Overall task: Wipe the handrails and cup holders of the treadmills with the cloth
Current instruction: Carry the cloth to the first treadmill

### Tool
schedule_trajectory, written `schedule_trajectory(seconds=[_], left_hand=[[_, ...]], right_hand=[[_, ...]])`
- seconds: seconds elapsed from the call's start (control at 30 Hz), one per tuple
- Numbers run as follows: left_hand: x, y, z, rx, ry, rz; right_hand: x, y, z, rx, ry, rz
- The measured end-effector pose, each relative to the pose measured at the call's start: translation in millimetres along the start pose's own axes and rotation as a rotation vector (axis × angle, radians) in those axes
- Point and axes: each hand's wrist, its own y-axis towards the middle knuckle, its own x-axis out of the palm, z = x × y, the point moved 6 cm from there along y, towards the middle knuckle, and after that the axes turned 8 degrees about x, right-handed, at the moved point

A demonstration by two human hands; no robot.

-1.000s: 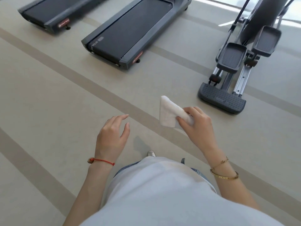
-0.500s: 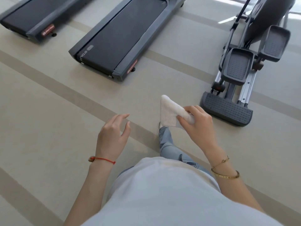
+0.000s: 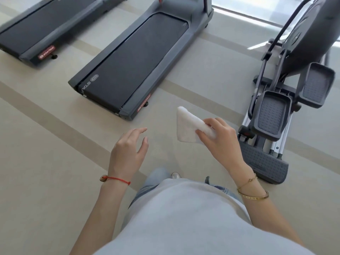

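Her right hand (image 3: 219,138) pinches the folded white cloth (image 3: 187,126) in mid-air, just short of the nearer treadmill (image 3: 136,65); her left hand (image 3: 128,153) hangs relaxed, fingers loose, holding nothing.

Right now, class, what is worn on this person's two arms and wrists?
Both forearms are bare, with no sleeves in view. The left hand has a thin red cord bracelet with a small bead at its wrist. The right hand has a fine gold chain bracelet and a wider gold bangle.
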Motion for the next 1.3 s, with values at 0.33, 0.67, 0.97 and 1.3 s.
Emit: schedule_trajectory(seconds=[0.33, 0.67, 0.97, 1.3], left_hand=[[40, 168, -32, 0.037, -0.015, -0.031], [45, 381, -68, 0.062, -0.017, 0.041], [55, 532, -72, 0.115, -0.01, -0.04], [96, 671, -81, 0.044, 0.002, -0.015]], right_hand=[[25, 157, 21, 0.051, -0.004, 0.009], [40, 365, 3, 0.022, -0.022, 0.049], [51, 503, -6, 0.062, -0.01, 0.089], [59, 667, 17, 0.027, 0.005, 0.023]])
